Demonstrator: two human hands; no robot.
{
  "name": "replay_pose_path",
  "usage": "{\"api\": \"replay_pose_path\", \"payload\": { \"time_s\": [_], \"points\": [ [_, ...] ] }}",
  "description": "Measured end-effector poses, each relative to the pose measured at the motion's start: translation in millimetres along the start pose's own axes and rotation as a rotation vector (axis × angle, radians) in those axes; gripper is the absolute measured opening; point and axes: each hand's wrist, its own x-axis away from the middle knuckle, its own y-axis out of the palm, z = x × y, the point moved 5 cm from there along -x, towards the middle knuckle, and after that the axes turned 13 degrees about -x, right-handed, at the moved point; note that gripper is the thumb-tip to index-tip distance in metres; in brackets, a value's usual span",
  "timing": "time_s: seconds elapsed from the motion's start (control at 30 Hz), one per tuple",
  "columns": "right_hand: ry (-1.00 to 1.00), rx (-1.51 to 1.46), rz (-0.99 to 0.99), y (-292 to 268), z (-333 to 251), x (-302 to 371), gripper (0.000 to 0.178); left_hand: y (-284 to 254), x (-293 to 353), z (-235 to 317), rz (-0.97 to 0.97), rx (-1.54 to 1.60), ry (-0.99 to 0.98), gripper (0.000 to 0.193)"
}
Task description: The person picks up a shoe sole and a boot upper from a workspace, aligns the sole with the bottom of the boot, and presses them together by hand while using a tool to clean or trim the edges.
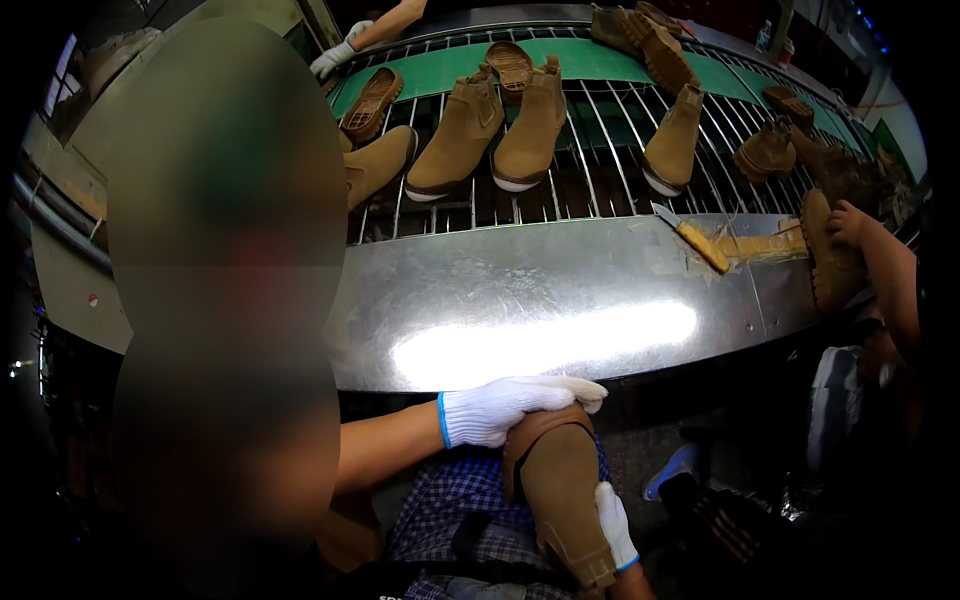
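A tan ankle boot (565,480) is held over my lap, its shaft toward me and its brown-soled end away. My left hand (515,405), in a white knit glove with a blue cuff, presses over the brown sole (520,450) at the far end, fingers extended together across it. My right hand (616,525), gloved the same way, grips the boot's right side by the shaft; its palm and some fingers are hidden behind the boot. Beyond my hands, a knife (705,247) with a yellow handle lies on the metal bench (480,290).
Behind the bench runs a rack of metal bars (600,150) with a green belt (570,62), bearing several tan boots (527,130) and loose soles (372,103). A co-worker's gloved hand (335,60) is far left; another person's bare hand (848,225) touches a boot at right. A blurred patch covers the left.
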Motion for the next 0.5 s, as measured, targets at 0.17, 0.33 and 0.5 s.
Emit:
{"api": "replay_pose_path", "payload": {
  "time_s": [0.17, 0.33, 0.5],
  "points": [
    [0.048, -0.091, 0.017, 1, 7, 2, 0.056, 9, -3, 4, 0.018, 0.042, -0.066, 0.048],
    [-0.051, 0.073, 0.140, -19, 18, 8, 0.054, 23, -14, -31, 0.088, 0.360, -0.066, 0.054],
    [-0.124, -0.007, 0.109, -22, -6, -32, 0.041, 15, 5, 23, 0.162, 0.211, 0.044, 0.059]
  ]
}}
